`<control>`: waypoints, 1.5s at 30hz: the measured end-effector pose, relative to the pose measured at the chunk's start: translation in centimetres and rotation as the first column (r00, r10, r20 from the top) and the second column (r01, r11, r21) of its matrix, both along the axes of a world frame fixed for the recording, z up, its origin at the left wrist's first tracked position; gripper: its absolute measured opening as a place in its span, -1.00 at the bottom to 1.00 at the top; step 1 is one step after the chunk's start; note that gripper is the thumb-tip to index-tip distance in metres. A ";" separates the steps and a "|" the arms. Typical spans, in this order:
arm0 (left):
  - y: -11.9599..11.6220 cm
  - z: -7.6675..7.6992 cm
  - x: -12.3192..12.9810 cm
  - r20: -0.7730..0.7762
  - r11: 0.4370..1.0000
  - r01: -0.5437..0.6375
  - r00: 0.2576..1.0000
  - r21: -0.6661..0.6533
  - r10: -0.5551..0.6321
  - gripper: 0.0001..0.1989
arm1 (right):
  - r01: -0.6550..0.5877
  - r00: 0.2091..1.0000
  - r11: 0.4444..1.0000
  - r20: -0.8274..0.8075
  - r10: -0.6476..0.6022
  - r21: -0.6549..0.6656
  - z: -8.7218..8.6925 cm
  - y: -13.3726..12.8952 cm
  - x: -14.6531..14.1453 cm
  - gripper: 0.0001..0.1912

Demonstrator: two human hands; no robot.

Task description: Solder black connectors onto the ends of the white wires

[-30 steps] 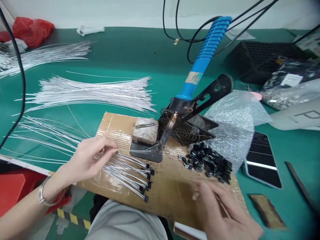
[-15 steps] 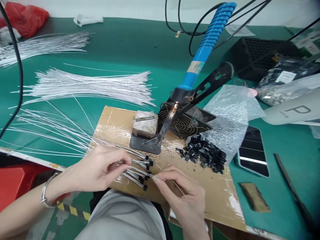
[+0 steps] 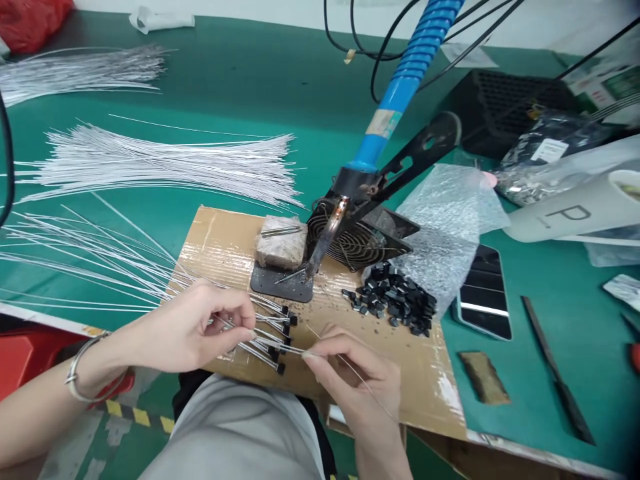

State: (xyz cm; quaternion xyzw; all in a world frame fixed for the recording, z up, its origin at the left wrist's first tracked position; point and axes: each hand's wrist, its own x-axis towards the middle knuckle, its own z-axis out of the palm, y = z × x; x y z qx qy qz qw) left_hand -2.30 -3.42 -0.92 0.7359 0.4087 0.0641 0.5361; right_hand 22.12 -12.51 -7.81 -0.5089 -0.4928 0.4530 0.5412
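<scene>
My left hand (image 3: 200, 327) pinches thin white wires near the front edge of the cardboard sheet (image 3: 420, 393). To its right, my right hand (image 3: 353, 380) has thumb and forefinger closed on the ends of the same wires, and a thin loose strand crosses its fingers. Between and behind the hands lie several wires with black connectors (image 3: 286, 320) on their ends. Their long white tails (image 3: 100, 257) fan out to the left. A soldering iron with a blue handle (image 3: 400, 97) hangs in a black holder, its tip pointing down over a dark plate (image 3: 280, 283).
Behind the left hand lies a large white wire bundle (image 3: 165, 163). Black connector pieces (image 3: 395, 300) are heaped right of the fan (image 3: 357, 240). Farther right are bubble wrap (image 3: 440, 220), a phone (image 3: 484, 293), a brown block (image 3: 484, 378) and a file (image 3: 545, 347).
The whole view has shifted, so the table items sit farther left and slightly higher. Both hands keep their pinch on the wires, with the gap between them slightly wider.
</scene>
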 end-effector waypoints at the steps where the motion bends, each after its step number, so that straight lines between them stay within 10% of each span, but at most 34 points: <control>1: 0.1 -0.1 0.0 -0.002 1.000 0.001 1.000 -0.017 -0.001 -0.79 | -0.013 1.000 1.000 0.004 0.013 0.012 -0.1 0.0 0.0 -0.86; 13: -2.3 0.2 3.9 -0.029 0.961 0.061 0.998 0.268 -0.055 -0.84 | -0.087 0.989 0.993 0.130 0.076 0.078 -0.2 -0.4 -0.1 -0.82; 24: -2.1 -1.2 4.4 0.078 0.997 -0.059 0.995 -0.057 0.063 -0.83 | -0.122 0.980 0.989 0.167 0.106 0.084 -0.4 -0.3 0.1 -0.83; 31: -2.9 -1.6 5.1 -0.021 0.975 -0.088 0.995 0.202 0.094 -0.83 | -0.058 0.940 0.990 0.341 0.011 0.127 0.2 0.2 -0.4 -0.80; 45: -2.0 -2.2 5.9 0.164 0.888 -0.359 0.895 -0.287 0.414 -0.79 | 0.144 0.967 0.981 -0.192 -0.167 -0.128 -1.7 -0.5 -0.1 -0.53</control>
